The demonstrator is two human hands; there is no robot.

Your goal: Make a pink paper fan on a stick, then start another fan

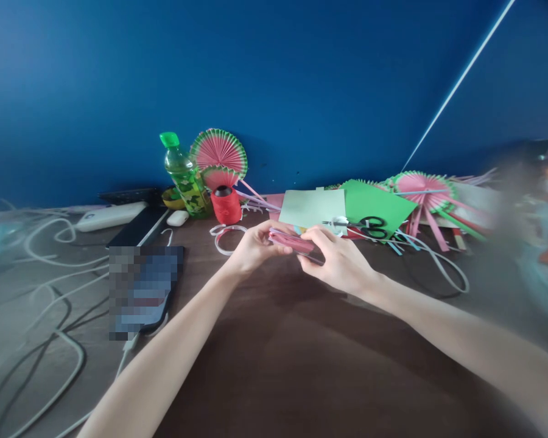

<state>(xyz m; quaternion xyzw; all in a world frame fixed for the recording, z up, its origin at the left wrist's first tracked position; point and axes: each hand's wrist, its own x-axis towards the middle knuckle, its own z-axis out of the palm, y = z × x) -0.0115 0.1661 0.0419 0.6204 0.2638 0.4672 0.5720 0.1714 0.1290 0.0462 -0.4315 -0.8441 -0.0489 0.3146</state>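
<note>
pink folded paper strip (296,242) sits pinched between our left hand (254,247) at nine o'clock and right hand (342,263) at three o'clock, fingers clamped on it, above the brown wooden table (274,353); black-handled scissors (374,227) lie near at one o'clock.

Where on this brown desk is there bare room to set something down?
The widest bare patch of the brown wooden desk lies between the forearms, below the left hand and right hand gripping a folded pink paper strip. Crowded: white cables and phone at left; green plastic bottle, red thread spool, black-handled scissors and pink-green paper fans along the wall.
</note>
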